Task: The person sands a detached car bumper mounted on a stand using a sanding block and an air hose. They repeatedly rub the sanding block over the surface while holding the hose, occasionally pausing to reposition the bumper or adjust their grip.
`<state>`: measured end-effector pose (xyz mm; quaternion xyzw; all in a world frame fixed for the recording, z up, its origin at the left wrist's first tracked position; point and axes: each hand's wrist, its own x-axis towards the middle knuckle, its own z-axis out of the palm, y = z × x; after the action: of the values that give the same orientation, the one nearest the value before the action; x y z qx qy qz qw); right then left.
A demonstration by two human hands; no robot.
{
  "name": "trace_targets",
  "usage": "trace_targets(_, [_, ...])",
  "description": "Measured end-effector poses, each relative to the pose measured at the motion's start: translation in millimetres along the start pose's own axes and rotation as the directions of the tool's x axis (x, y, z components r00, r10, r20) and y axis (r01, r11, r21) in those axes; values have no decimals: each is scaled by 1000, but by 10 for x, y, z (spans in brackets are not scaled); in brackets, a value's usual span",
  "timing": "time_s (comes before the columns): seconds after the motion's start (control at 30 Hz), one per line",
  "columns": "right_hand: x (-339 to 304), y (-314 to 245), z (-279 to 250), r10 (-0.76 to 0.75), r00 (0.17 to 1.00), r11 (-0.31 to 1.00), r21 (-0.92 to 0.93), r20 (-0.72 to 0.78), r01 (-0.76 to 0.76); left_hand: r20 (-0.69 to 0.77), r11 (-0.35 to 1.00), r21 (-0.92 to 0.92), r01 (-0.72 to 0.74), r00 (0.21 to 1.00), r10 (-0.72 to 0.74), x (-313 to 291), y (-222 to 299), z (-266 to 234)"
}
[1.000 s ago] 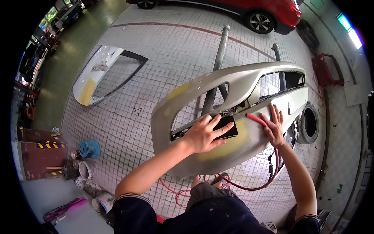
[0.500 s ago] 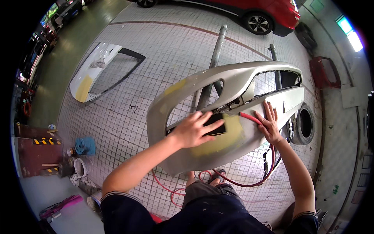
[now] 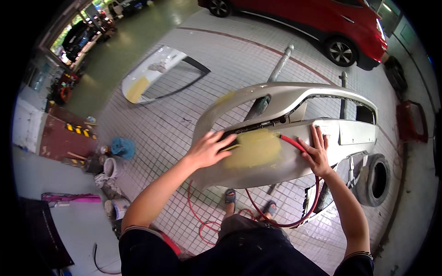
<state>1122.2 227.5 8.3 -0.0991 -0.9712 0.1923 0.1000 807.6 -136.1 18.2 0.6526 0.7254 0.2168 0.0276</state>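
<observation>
A grey car bumper (image 3: 258, 168) lies raised in front of me, with a patch of yellow filler (image 3: 255, 149) on its near face. My left hand (image 3: 205, 151) grips a black sanding block (image 3: 230, 142), pressed on the bumper at the left edge of the filler; the palm hides part of the block. To the right of the filler, my right hand (image 3: 316, 154) lies with fingers spread on the bumper. A red hose (image 3: 292, 141) runs under this hand, its end pointing at the filler, and loops down below.
Metal posts (image 3: 281, 64) rise behind the bumper. A car door (image 3: 147, 76) with filler lies on the tiled floor at far left. Tyres (image 3: 375, 179) stand at right, and a red car (image 3: 317, 27) is parked beyond. Buckets (image 3: 113, 168) sit at left; hose coils lie near my feet.
My left hand has slid the sanding block leftward across the filler, uncovering more of it. My right hand stays in place on the bumper. The whole view has shifted and tilted.
</observation>
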Motion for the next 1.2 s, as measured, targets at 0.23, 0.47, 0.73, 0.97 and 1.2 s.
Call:
trace_targets(0.23, [-21, -29, -10, -153, 987, 982, 103, -44, 157, -219, 755, 0, 656, 737, -640, -805, 663, -168])
trace_targets(0.47, [-108, 29, -69, -273, 961, 949, 148, -51, 278, -330, 780, -101, 618, 718, -612, 39, 1335, 294])
trace_targets(0.73, [-135, -39, -109, -290, 940, 948, 83, -180, 309, -311, 851, 69, 520, 822, -477, 597, 999, 795])
trace_targets(0.97, [429, 155, -414, -504, 862, 862, -36, 48, 506, -382, 925, 122, 359, 878, -290, 529, 778, 931])
trace_targets(1.2, [636, 104, -259, -492, 868, 870, 11, -71, 494, -282, 940, 144, 309, 924, -260, -92, 1012, 807])
